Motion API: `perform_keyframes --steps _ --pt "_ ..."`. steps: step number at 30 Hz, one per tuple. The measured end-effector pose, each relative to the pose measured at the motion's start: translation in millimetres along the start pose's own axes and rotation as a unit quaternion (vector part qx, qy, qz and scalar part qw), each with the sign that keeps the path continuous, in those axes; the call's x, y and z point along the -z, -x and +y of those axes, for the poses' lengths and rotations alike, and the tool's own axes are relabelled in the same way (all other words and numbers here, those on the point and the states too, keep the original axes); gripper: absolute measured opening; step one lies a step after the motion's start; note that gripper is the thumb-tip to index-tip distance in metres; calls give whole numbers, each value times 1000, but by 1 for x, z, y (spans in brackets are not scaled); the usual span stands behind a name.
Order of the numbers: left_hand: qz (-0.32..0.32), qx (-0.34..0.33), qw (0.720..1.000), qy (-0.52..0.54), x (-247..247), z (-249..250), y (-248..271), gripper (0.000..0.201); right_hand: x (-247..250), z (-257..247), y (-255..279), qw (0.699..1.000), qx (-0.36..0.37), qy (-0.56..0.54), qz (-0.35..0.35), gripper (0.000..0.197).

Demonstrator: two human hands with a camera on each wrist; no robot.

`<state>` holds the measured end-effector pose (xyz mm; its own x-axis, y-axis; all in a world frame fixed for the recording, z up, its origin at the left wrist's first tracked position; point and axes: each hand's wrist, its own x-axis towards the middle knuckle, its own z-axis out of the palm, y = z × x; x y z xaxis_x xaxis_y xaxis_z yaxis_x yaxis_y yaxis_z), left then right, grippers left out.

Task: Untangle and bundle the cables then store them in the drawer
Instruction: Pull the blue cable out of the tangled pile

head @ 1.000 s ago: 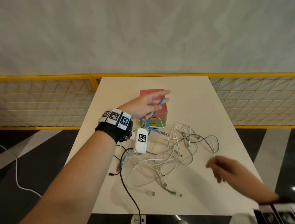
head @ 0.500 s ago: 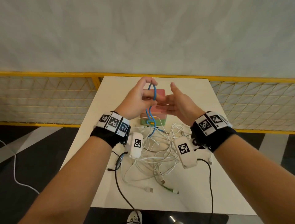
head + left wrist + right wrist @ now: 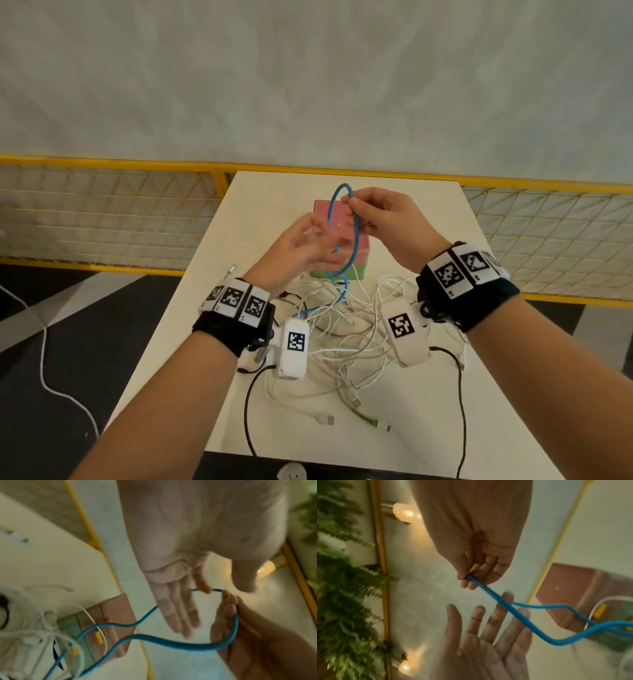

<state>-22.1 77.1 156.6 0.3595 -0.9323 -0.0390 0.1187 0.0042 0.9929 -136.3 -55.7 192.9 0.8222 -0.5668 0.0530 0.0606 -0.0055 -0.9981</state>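
Observation:
A blue cable (image 3: pixel 356 240) rises in a loop from the tangle of white cables (image 3: pixel 349 335) on the white table (image 3: pixel 274 192). My right hand (image 3: pixel 354 205) pinches the top of that loop between thumb and fingers; the right wrist view shows the same pinch on the blue cable (image 3: pixel 513 609). My left hand (image 3: pixel 317 236) is held beside the loop with straight, spread fingers and holds nothing, as the left wrist view confirms (image 3: pixel 180 615). Behind both hands stands the small pink and green drawer box (image 3: pixel 323 212), its drawers shut.
A green cable with a plug (image 3: pixel 368 419) and a white USB plug (image 3: pixel 325 418) lie near the table's front edge. Black leads hang from both wrist devices. A yellow mesh railing (image 3: pixel 102 219) runs behind the table. A white cord (image 3: pixel 44 359) lies on the floor at left.
My right hand came up from the table's right side and took the blue loop. My left hand let go of it, dropped a little and spread its fingers.

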Motion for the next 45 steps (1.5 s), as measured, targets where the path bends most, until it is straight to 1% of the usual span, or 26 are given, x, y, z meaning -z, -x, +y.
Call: perform_keyframes --steps 1,2,3,4,6,8,10,11,13,16,19,21,24,26,28,29,31,32,33,35,36,37,38,40,42,45 --pt "43 40 998 32 1 1 -4 20 0 0 3 1000 10 24 -17 14" --pt "63 77 994 52 3 3 -9 41 0 1 6 998 15 52 -43 15" --pt "67 99 990 73 4 6 -15 54 0 2 9 994 13 84 -76 15" --pt "65 111 986 103 3 10 -20 60 1 6 12 986 7 124 -110 14" --pt "80 112 976 171 0 21 -29 62 3 16 18 963 -9 204 -176 7" --pt "106 88 969 204 -5 30 -34 50 6 27 21 942 -18 270 -200 4" --pt "96 48 984 142 -8 35 -36 35 11 33 21 937 -13 303 -173 13" --pt "80 27 992 92 -11 37 -36 31 11 32 21 942 -10 300 -149 23" --pt "59 -13 998 -8 -17 37 -35 25 10 23 21 965 -10 246 -84 43" --pt "42 -69 991 -106 -22 33 -29 20 6 5 14 990 -1 142 -13 50" --pt "39 -113 973 -195 -25 36 -20 18 1 1 3 983 9 175 45 58" --pt "3 -129 959 -251 -25 36 -15 20 -3 -1 0 982 13 182 56 48" --pt "-72 -92 945 -306 -25 26 -7 18 -6 -1 1 992 20 123 15 19" --pt "-84 -70 943 -315 -20 16 -4 14 -6 -1 3 998 27 63 14 13" --pt "-78 -41 957 -277 -11 6 -2 19 -6 -2 7 999 35 28 12 14" --pt "-74 -17 973 -216 -6 4 -2 23 -7 -1 10 999 40 25 10 15" --pt "-37 12 999 -12 -2 6 -4 31 -9 2 18 998 50 48 -5 17" --pt "2 10 995 102 0 10 -7 30 -10 5 22 996 47 71 -22 17" --pt "46 -1 979 199 0 18 -10 29 -11 10 27 993 39 98 -46 17" --pt "132 -10 941 311 5 31 -20 28 -12 23 34 983 13 161 -88 20" --pt "166 -9 926 339 9 38 -24 26 -11 29 38 976 -1 192 -99 20" --pt "189 -1 914 360 13 42 -28 23 -9 35 42 971 -14 216 -102 17" --pt "201 6 912 357 17 46 -32 23 -6 40 46 967 -24 232 -104 13" --pt "196 1 936 291 22 51 -34 30 -1 45 52 958 -31 265 -108 9" --pt "166 -19 964 209 15 51 -33 32 0 43 53 953 -23 282 -106 16" --pt "122 -53 979 153 -9 50 -29 24 -11 29 43 966 2 239 -97 20"
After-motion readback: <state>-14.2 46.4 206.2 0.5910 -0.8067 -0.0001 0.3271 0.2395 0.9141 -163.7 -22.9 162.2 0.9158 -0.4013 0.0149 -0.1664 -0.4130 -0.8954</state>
